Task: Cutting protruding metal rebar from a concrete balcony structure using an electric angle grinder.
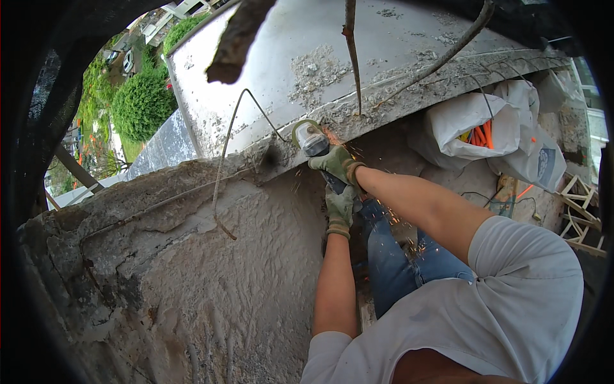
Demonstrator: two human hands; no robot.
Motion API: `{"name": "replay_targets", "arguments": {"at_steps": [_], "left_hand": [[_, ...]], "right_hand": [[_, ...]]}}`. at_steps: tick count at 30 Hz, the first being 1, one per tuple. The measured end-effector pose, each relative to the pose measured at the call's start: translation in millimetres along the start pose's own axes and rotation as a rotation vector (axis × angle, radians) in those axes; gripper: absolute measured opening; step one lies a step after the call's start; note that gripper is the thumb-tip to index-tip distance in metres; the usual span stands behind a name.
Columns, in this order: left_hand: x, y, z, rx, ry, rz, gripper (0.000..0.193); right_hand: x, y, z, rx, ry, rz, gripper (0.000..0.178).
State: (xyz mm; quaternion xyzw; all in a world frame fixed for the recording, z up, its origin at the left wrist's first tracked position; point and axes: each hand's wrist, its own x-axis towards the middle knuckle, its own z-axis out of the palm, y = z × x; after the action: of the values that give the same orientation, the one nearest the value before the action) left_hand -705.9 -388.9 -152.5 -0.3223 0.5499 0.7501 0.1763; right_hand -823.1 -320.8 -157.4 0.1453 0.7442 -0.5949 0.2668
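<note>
An angle grinder (313,139) is running against the rough top edge of the broken concrete wall (243,221), throwing orange sparks down toward my legs. Its round disc and pale head point away from me. My right hand (335,162), in a green-grey work glove, is closed round the grinder's body just behind the head. Lower down, my left hand (341,206), gloved the same way, is wrapped round the rear of the tool. Beside the disc, a thin bent steel rod (231,137) sticks out of the concrete on the left.
Several rusty bars, one a thick steel bar (353,54), jut across the top. Beyond the wall edge lies a metal sheet (268,38) strewn with rubble. A white sack (476,125) with orange things stands at right, near a wooden lattice (583,214). Greenery lies far below left.
</note>
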Motion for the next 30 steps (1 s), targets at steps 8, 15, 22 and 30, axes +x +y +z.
{"name": "replay_targets", "arguments": {"at_steps": [8, 15, 22, 30], "left_hand": [[-9.9, 4.4, 6.2, -0.004, -0.001, -0.071, 0.043], [-85.2, -14.9, 33.6, -0.144, -0.082, 0.052, 0.037], [-74.3, 36.4, -10.0, -0.127, 0.388, -0.105, 0.040], [99.9, 104.0, 101.7, -0.488, 0.195, -0.080, 0.051]], "right_hand": [[-14.4, -19.3, -12.0, -0.003, -0.054, 0.053, 0.048], [-65.0, -18.2, -46.9, -0.092, -0.233, 0.048, 0.052], [-180.0, -12.7, -195.5, -0.269, -0.134, 0.040, 0.050], [-277.4, 26.9, -272.5, -0.067, -0.025, 0.408, 0.025]]}}
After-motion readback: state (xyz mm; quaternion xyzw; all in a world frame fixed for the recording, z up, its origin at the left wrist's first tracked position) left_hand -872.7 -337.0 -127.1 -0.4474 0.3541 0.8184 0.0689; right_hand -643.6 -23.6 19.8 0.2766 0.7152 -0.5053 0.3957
